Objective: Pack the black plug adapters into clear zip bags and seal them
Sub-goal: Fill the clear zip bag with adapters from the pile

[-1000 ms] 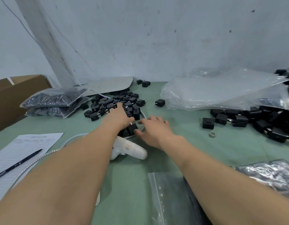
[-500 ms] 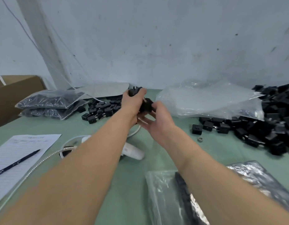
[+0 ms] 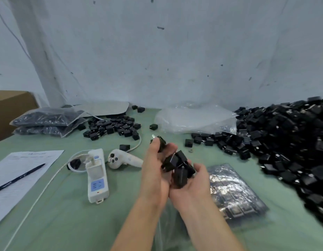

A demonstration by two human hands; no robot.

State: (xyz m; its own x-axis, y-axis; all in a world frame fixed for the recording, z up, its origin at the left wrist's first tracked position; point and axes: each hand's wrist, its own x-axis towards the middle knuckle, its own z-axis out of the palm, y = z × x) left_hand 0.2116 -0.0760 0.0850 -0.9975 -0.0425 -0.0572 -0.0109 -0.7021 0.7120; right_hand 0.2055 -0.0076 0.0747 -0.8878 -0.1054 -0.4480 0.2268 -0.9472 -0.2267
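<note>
Handful of black plug adapters (image 3: 178, 165) cupped in both hands, up off the green table (image 3: 66, 223).
Left hand (image 3: 154, 171) curls round the top ones. Right hand (image 3: 192, 185) sits palm-up underneath, fingers bent round the rest. A clear zip bag (image 3: 169, 232) lies flat below the wrists, mostly hidden by the arms. Filled bag (image 3: 236, 194) is just right of the hands, with a huge loose pile (image 3: 287, 142) beyond it. Power strip (image 3: 97, 176), white controller (image 3: 123, 158) and paper (image 3: 15, 171) with a pen (image 3: 19, 175) sit off to the left.
</note>
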